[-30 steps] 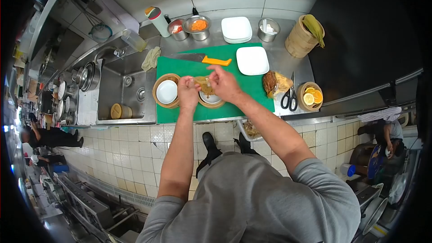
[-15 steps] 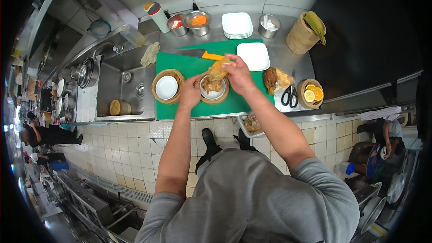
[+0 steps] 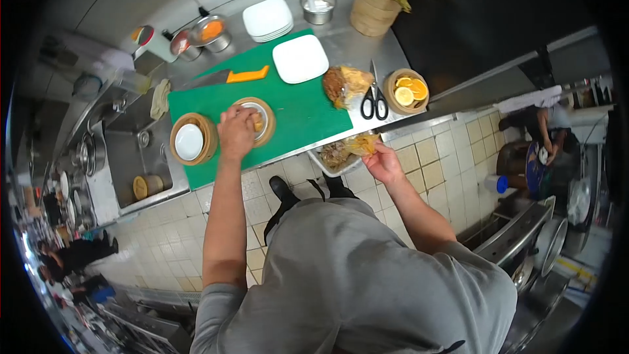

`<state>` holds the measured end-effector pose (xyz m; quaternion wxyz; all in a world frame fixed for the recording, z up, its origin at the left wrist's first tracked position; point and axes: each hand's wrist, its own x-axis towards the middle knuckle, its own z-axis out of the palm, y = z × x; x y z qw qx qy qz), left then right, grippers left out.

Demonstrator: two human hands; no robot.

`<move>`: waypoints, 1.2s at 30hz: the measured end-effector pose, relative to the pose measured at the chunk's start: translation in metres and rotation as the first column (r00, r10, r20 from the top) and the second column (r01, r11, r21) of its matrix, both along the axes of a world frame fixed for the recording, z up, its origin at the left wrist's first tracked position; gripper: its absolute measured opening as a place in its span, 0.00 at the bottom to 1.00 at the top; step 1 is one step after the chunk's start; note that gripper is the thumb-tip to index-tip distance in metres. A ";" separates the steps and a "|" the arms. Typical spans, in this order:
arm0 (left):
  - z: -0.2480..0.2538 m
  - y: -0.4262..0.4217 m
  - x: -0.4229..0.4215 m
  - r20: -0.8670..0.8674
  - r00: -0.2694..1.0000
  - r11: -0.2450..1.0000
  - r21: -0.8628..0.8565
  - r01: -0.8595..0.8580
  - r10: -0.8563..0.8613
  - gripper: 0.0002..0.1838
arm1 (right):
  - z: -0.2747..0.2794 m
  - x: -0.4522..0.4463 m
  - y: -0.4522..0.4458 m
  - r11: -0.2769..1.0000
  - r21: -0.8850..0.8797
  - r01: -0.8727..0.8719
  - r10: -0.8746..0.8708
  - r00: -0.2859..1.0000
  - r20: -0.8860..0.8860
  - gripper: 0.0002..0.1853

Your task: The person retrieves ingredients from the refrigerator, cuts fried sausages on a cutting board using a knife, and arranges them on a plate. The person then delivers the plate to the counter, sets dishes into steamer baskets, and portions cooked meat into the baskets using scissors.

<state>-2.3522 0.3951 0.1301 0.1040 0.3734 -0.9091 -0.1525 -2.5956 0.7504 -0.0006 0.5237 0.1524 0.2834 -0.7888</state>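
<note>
My left hand (image 3: 236, 132) reaches over a white bowl (image 3: 265, 117) that sits in a bamboo steamer (image 3: 270, 132). Its fingers curl down onto the brownish food (image 3: 257, 122) inside, hiding part of it. Past the counter's front edge, my right hand (image 3: 384, 162) pinches a crumpled yellowish wrapper (image 3: 362, 143). The wrapper hangs over a plastic bin (image 3: 336, 169) holding scraps. Left of my left hand, a second bamboo steamer (image 3: 208, 136) holds a small white bowl (image 3: 189, 142).
A green cutting board (image 3: 301, 115) carries a yellow-handled knife (image 3: 247, 75) and a square white plate (image 3: 301, 59). To the right are a wrapped brown bundle (image 3: 335, 85), black scissors (image 3: 375, 103) and a basket of citrus slices (image 3: 406, 91). A sink (image 3: 131, 151) lies left.
My right hand has carried the yellowish wrapper away from the bowl, down and right to the bin. My left hand has shifted from the bowl's side to over its food. The view has turned.
</note>
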 end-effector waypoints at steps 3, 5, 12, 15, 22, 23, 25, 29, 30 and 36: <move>0.005 0.007 -0.006 -0.007 0.999 0.999 0.016 -0.042 0.042 0.15 | -0.038 0.003 0.005 0.993 0.118 -0.010 0.007 1.000 0.028 0.17; 0.006 0.016 -0.011 -0.036 0.999 0.994 -0.106 -0.012 0.009 0.15 | -0.046 0.004 0.000 0.925 0.381 -0.014 0.039 0.998 -0.058 0.20; 0.017 0.062 -0.058 -0.222 0.954 0.980 -0.027 0.198 -0.199 0.24 | -0.048 -0.031 -0.006 0.574 0.745 0.340 0.408 0.670 -0.620 0.13; 0.019 0.097 -0.118 -0.156 0.928 0.933 0.071 0.352 -0.338 0.30 | 0.038 -0.045 -0.043 0.671 0.465 0.578 0.529 0.067 -0.846 0.05; -0.017 0.101 -0.192 0.000 0.908 0.908 -0.010 0.419 -0.420 0.23 | 0.068 -0.067 -0.090 0.448 0.711 0.542 0.888 -0.178 -0.423 0.20; -0.015 0.102 -0.187 -0.118 0.916 0.922 0.012 0.388 -0.384 0.16 | 0.074 -0.067 -0.089 0.410 0.751 0.517 0.907 -0.143 -0.396 0.23; -0.048 0.093 -0.159 -0.186 0.934 0.941 0.092 0.326 -0.305 0.16 | 0.081 -0.061 -0.081 0.364 0.799 0.479 0.927 -0.103 -0.361 0.25; -0.059 0.093 -0.121 -0.215 0.974 0.959 0.252 0.127 -0.073 0.18 | 0.086 -0.062 -0.072 0.328 0.849 0.413 0.941 -0.067 -0.331 0.37; -0.048 0.098 -0.118 -0.208 0.977 0.960 0.257 0.107 -0.054 0.18 | 0.083 -0.060 -0.068 0.338 0.837 0.430 0.936 -0.065 -0.345 0.39; -0.018 0.099 -0.147 -0.013 0.915 0.859 -0.351 0.373 -0.403 0.24 | 0.073 -0.068 -0.068 0.534 0.733 0.420 0.778 0.094 -0.621 0.37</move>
